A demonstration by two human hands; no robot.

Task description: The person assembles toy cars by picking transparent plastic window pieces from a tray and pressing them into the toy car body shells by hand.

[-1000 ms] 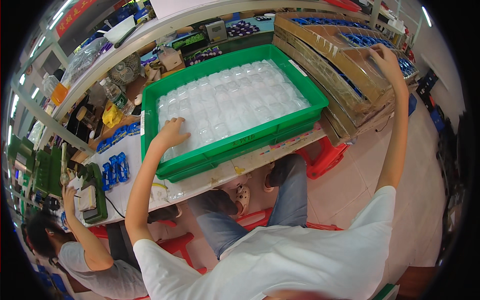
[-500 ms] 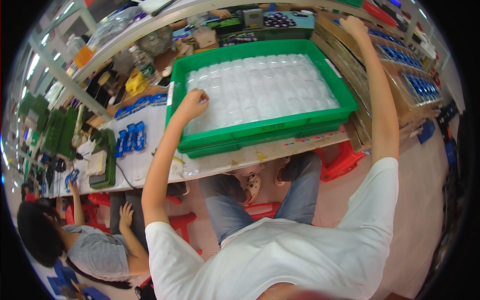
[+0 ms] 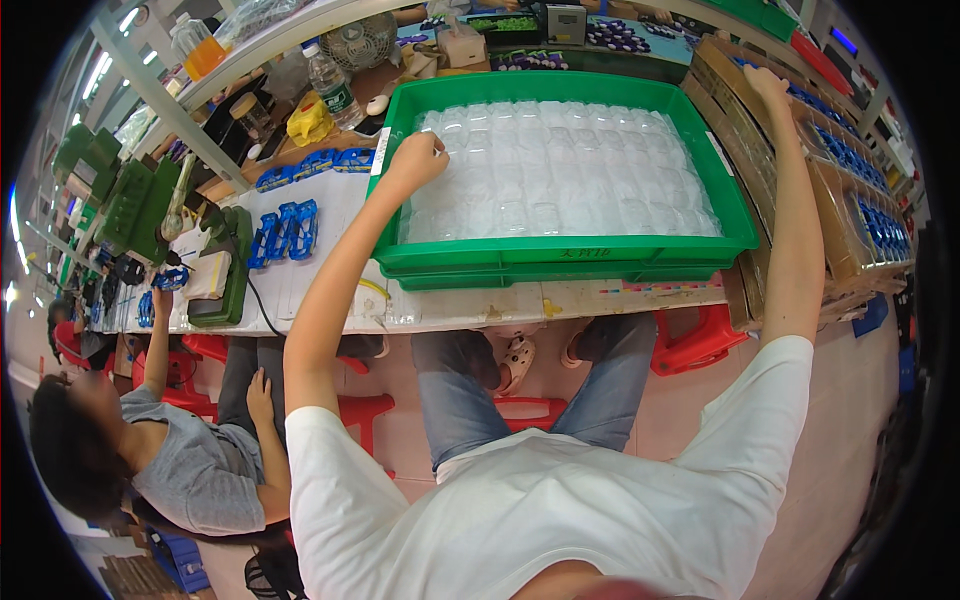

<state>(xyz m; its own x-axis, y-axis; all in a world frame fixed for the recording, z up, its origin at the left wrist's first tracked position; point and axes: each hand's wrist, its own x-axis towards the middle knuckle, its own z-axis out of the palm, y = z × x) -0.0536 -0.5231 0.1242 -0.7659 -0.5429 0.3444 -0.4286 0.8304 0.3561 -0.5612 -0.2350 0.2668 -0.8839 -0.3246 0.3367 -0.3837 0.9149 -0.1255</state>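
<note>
A green plastic tray [image 3: 570, 262] sits on the workbench, filled with rows of clear, rounded plastic pieces [image 3: 560, 170] over something white. My left hand [image 3: 420, 160] hovers at the tray's left side, just inside its rim. Its fingers are curled together, and whatever they may hold is too small to make out. Stretched far to the right, my right hand [image 3: 767, 85] is at the far end of a cardboard box [image 3: 835, 240] holding rows of shiny blue parts [image 3: 880, 225]. Those fingers are bent down among the parts; what they grip is hidden.
Blue clip-like parts [image 3: 285, 235] lie left of the tray, beside a green bench machine [image 3: 222, 285]. Behind them stand a water bottle [image 3: 333, 90] and a yellow bag [image 3: 312, 122]. A shelf bar crosses above. A co-worker [image 3: 190, 440] sits at the left; red stools [image 3: 697, 345] stand below.
The whole view has shifted, moving the bench rightward in the picture. My left hand has moved slightly farther along the tray's left side. My right hand remains at the box, a little nearer.
</note>
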